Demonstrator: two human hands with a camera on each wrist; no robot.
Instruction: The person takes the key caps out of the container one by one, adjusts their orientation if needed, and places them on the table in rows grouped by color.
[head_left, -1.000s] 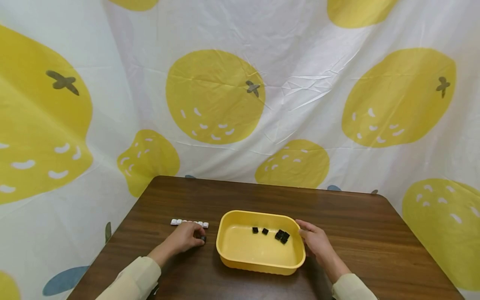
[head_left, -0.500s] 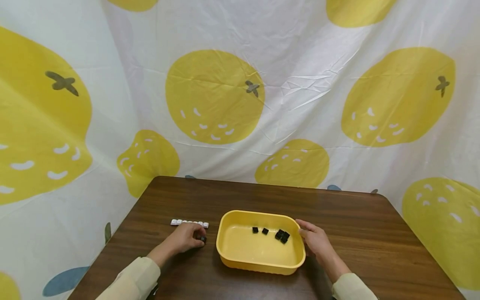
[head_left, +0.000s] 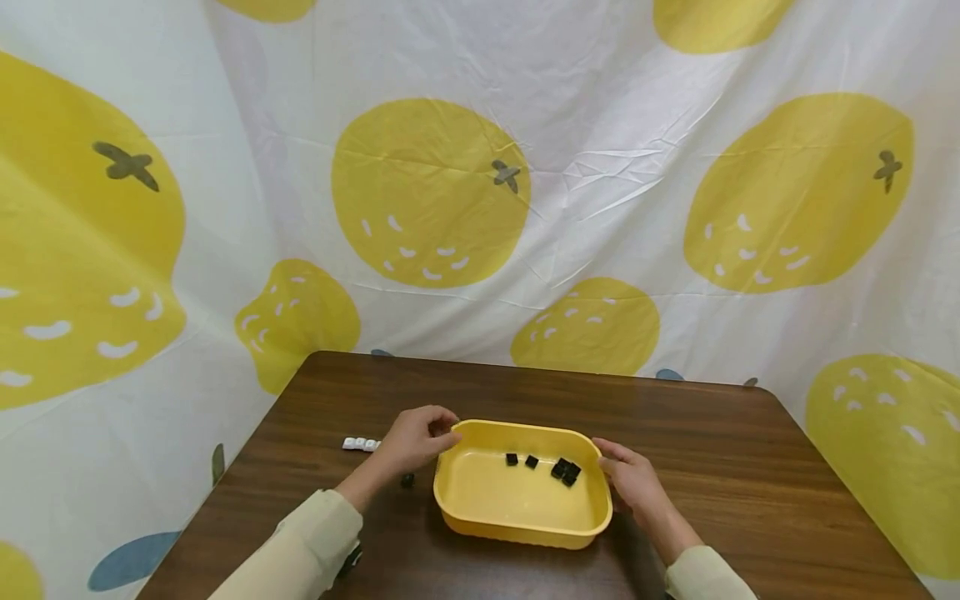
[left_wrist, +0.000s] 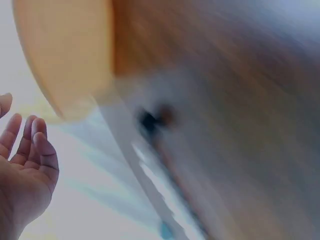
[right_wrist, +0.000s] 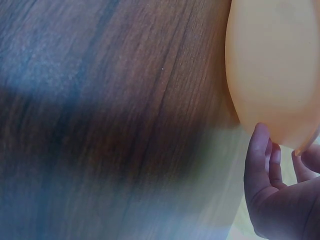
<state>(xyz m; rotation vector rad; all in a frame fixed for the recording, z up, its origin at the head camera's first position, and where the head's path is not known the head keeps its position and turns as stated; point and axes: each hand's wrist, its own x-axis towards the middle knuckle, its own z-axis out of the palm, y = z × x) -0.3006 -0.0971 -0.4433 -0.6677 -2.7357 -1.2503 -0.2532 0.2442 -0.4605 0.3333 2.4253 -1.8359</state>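
Observation:
A shallow yellow plastic tub (head_left: 517, 537) stands on the table, holding several small black square pieces (head_left: 566, 472). My right hand (head_left: 636, 490) grips its right end, thumb at the rim and fingers against the outer wall (right_wrist: 272, 117). At the tub's far left corner is my left hand (head_left: 416, 437), fingers loosely bent and thumb apart, with nothing visible between them. In the left wrist view the fingers (left_wrist: 25, 142) are beside the tub (left_wrist: 67, 55). One dark piece (head_left: 407, 481) lies on the table left of the tub. A row of small white keycap-like pieces (head_left: 361, 444) is partly hidden behind my left hand.
The brown wooden table (head_left: 720, 450) ends at a far edge against a hanging white sheet printed with yellow fruit (head_left: 431, 192). A dark object (head_left: 350, 560) shows at the left sleeve's cuff.
My left hand has left the dark piece on the table and moved right and away from me to the tub's far left corner. My right hand has stayed at the tub's right end.

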